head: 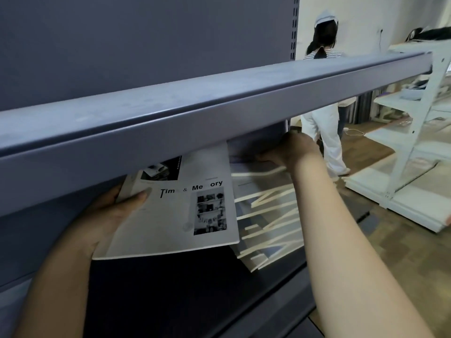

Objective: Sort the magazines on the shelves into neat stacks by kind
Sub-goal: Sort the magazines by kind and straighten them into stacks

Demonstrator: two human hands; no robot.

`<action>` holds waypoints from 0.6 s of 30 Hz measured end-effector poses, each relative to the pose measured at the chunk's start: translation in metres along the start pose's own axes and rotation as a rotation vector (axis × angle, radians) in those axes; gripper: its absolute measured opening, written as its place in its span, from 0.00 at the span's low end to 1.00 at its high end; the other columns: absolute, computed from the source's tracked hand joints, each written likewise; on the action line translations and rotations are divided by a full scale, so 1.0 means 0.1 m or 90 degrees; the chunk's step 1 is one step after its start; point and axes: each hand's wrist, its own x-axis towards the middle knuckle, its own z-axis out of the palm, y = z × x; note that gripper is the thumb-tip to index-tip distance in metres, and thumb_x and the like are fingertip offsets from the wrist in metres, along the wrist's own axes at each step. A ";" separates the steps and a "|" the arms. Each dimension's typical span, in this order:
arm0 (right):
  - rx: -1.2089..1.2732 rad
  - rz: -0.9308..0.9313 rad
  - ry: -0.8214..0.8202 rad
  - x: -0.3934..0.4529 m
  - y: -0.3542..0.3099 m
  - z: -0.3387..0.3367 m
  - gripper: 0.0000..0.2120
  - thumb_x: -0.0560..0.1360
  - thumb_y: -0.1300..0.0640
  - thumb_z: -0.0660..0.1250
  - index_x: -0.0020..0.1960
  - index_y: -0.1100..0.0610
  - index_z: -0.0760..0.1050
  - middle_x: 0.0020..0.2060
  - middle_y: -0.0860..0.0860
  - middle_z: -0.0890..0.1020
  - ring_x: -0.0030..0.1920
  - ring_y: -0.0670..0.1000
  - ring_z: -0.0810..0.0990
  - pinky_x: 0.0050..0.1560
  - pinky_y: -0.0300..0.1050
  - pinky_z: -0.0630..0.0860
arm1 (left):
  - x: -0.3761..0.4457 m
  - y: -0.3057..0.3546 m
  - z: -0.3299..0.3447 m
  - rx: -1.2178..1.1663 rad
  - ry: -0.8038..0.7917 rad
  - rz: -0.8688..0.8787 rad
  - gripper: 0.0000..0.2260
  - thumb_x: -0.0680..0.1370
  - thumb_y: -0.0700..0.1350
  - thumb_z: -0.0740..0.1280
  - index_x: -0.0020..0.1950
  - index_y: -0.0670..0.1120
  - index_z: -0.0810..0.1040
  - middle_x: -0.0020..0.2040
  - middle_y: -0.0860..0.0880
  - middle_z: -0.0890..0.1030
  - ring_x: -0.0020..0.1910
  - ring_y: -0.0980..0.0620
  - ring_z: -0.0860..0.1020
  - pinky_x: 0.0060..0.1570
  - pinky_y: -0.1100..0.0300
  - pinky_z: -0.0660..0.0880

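Observation:
My left hand grips a white magazine titled "Time & Memory" by its left edge, thumb on the cover, holding it above the lower dark shelf. To its right lies a skewed stack of several thin magazines, their pale edges fanned out. My right hand reaches far under the upper shelf and rests on the top of that stack at its back end, fingers partly hidden by the shelf.
A grey-blue upper shelf edge crosses the view and hides the shelf's back. A person in white trousers stands in the aisle to the right. White empty shelving stands beyond on the wooden floor.

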 end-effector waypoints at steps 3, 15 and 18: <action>0.000 -0.021 0.015 -0.09 0.01 0.00 0.25 0.74 0.49 0.66 0.67 0.60 0.70 0.63 0.58 0.73 0.63 0.58 0.74 0.54 0.47 0.71 | -0.09 -0.02 0.05 -0.004 0.020 0.015 0.06 0.77 0.42 0.63 0.45 0.51 0.78 0.32 0.61 0.83 0.31 0.66 0.80 0.27 0.76 0.71; 0.159 -0.117 0.042 -0.49 -0.23 0.08 0.17 0.78 0.56 0.57 0.64 0.63 0.67 0.61 0.61 0.75 0.62 0.62 0.74 0.49 0.47 0.68 | -0.76 -0.22 -0.10 -0.050 0.167 -0.052 0.06 0.75 0.46 0.66 0.50 0.50 0.80 0.41 0.52 0.85 0.37 0.57 0.83 0.32 0.69 0.77; 0.117 -0.216 -0.005 -0.66 -0.41 0.25 0.17 0.78 0.56 0.57 0.65 0.61 0.69 0.61 0.61 0.76 0.61 0.62 0.75 0.47 0.46 0.68 | -1.03 -0.28 -0.23 -0.041 0.227 -0.071 0.07 0.74 0.46 0.67 0.52 0.51 0.80 0.41 0.53 0.85 0.38 0.56 0.83 0.31 0.68 0.77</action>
